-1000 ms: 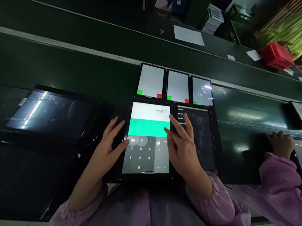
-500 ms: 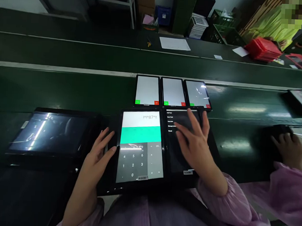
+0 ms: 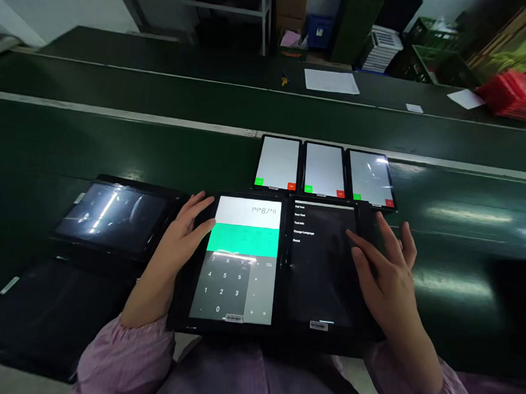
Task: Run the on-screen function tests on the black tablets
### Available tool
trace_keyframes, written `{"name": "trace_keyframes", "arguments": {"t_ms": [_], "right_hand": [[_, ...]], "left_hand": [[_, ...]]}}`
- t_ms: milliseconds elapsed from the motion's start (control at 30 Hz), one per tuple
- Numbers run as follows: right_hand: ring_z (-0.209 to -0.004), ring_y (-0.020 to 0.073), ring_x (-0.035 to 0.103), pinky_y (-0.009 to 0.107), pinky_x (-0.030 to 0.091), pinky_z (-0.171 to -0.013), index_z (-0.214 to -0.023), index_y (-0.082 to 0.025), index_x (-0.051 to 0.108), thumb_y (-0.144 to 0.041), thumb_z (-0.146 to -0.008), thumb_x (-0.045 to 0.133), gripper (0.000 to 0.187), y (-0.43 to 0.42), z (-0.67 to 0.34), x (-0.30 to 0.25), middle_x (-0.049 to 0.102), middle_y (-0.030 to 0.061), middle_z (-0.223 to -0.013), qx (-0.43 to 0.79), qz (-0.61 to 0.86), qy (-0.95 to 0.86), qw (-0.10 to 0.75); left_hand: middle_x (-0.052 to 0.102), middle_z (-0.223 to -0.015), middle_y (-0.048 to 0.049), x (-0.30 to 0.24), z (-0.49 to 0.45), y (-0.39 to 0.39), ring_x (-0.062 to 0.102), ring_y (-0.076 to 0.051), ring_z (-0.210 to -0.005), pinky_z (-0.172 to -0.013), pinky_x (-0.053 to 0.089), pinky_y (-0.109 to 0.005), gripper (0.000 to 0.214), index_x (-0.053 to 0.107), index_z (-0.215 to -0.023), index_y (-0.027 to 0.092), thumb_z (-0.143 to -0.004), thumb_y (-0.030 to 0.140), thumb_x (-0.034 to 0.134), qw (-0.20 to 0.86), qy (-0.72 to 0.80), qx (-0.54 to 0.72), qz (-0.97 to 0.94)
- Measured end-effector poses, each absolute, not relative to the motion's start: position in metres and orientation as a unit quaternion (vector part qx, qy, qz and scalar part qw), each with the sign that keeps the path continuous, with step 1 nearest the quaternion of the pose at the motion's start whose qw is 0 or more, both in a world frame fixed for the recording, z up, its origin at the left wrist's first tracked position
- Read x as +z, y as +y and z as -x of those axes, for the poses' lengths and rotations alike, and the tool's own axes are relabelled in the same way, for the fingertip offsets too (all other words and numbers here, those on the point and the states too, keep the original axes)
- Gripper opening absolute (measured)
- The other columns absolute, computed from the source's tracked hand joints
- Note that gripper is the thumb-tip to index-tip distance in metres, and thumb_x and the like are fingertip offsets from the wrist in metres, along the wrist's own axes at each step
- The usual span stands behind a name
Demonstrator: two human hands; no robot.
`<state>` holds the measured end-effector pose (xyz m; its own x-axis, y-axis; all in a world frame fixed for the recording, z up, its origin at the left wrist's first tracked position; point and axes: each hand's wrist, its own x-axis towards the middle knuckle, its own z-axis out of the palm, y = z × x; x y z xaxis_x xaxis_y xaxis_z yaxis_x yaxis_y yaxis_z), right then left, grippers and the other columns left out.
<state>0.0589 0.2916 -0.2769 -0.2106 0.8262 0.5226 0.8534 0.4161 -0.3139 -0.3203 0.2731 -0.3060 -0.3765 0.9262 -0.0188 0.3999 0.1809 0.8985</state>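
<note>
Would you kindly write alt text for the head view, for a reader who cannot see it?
A person's left hand rests at the edge of a calculator tablet; the right hand lies on a dark menu tablet beside it. Three white-screened tablets lie beyond on a green bench.

The right hand (image 3: pixel 388 272) is covering the 3 o'clock edge of the black menu tablet (image 3: pixel 321 263). Its small white words are looking too blurry to read.

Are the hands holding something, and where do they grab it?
Nothing is lifted. The left hand rests open on the left edge of the calculator tablet. The right hand lies open at the right edge of the dark menu tablet.
</note>
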Motion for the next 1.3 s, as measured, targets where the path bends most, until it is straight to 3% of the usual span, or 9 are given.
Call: {"name": "trace_keyframes", "arguments": {"t_ms": [133,333,433,733,1033,1300], "right_hand": [[-0.165,0.0437,0.027,0.083,0.03,-0.127,-0.129,-0.033,0.079,-0.036,-0.109,0.053,0.033,0.29,-0.063,-0.28,0.049,0.0026,-0.17,-0.003,0.527,-0.788,0.319],[-0.165,0.0441,0.027,0.075,0.05,-0.118,-0.132,-0.025,0.076,-0.031,-0.109,0.052,0.033,0.275,-0.023,-0.273,0.048,0.0092,-0.17,0.049,0.461,-0.836,0.293],[-0.165,0.0474,0.025,0.074,0.053,-0.116,-0.133,-0.021,0.076,-0.03,-0.109,0.052,0.035,0.267,0.004,-0.268,0.048,0.0116,-0.17,0.081,0.429,-0.861,0.263],[-0.162,0.0511,0.031,0.076,0.056,-0.112,-0.113,-0.021,0.085,-0.023,-0.109,0.052,0.034,0.259,0.037,-0.259,0.056,0.0115,-0.164,0.106,0.399,-0.883,0.222],[-0.165,0.0435,0.031,0.068,0.057,-0.116,-0.118,-0.024,0.084,-0.022,-0.108,0.054,0.032,0.257,0.039,-0.258,0.06,0.0091,-0.161,0.093,0.393,-0.884,0.236],[-0.162,0.0444,0.035,0.071,0.055,-0.116,-0.124,-0.021,0.082,-0.024,-0.109,0.051,0.034,0.264,0.048,-0.264,0.06,0.012,-0.16,0.045,0.428,-0.87,0.24]], "left_hand": [[0.054,-0.166,-0.0043,-0.308,0.318,0.281,0.038,-0.033,-0.162,-0.133,0.031,-0.055,0.049,0.076,-0.129,0.035,-0.081,0.05,0.075,0.296,0.712,0.436,-0.463],[0.054,-0.166,-0.0044,-0.309,0.308,0.28,0.041,-0.032,-0.16,-0.134,0.03,-0.054,0.048,0.076,-0.128,0.034,-0.082,0.049,0.075,0.289,0.705,0.462,-0.454],[0.05,-0.169,-0.0044,-0.309,0.306,0.277,0.043,-0.031,-0.159,-0.133,0.032,-0.052,0.048,0.075,-0.13,0.033,-0.085,0.049,0.072,0.288,0.708,0.463,-0.449],[0.054,-0.167,-0.0052,-0.306,0.306,0.272,0.039,-0.029,-0.161,-0.135,0.027,-0.05,0.047,0.07,-0.137,0.031,-0.092,0.045,0.066,0.31,0.685,0.483,-0.449],[0.054,-0.167,0.0012,-0.298,0.302,0.265,0.041,-0.027,-0.161,-0.136,0.027,-0.048,0.042,0.069,-0.138,0.036,-0.096,0.038,0.063,0.335,0.674,0.504,-0.423],[0.054,-0.167,0.0009,-0.302,0.306,0.265,0.036,-0.026,-0.163,-0.137,0.025,-0.049,0.044,0.069,-0.14,0.036,-0.096,0.042,0.064,0.334,0.673,0.499,-0.432]]}}
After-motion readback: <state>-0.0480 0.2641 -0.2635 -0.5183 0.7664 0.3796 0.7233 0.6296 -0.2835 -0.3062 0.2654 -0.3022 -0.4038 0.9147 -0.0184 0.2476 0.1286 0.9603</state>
